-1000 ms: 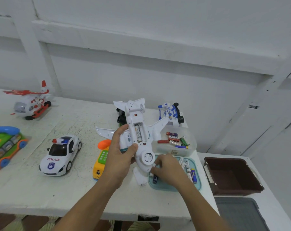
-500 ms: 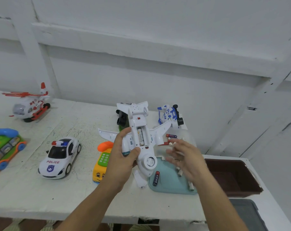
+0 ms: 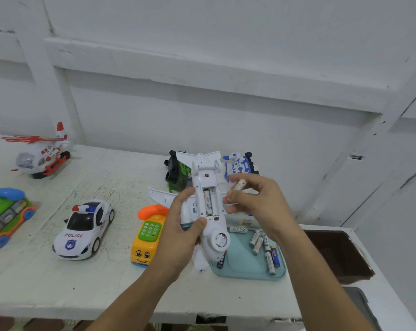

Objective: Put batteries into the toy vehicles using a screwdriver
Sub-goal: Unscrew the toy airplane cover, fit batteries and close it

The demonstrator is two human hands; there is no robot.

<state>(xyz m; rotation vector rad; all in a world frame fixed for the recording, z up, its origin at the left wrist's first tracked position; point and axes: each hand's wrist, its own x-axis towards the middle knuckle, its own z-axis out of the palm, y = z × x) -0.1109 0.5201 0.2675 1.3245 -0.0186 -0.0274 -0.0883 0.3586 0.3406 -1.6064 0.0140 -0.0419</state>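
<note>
Head view: gripping the upturned toy plane [image 3: 213, 231] in the left hand [image 3: 178, 237], above the tray's [image 3: 245, 267] left edge, loaded battery [image 3: 208, 201] in its open bay; pinching a second battery [image 3: 239, 185] in the right hand [image 3: 257, 201], just right.

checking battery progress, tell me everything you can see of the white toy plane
The white toy plane looks like plastic, with wings, tail fins and a round disc near its nose. It is held belly up, tail pointing away, gripped by the left hand. Its battery bay is uncovered, with one battery inside.
</note>
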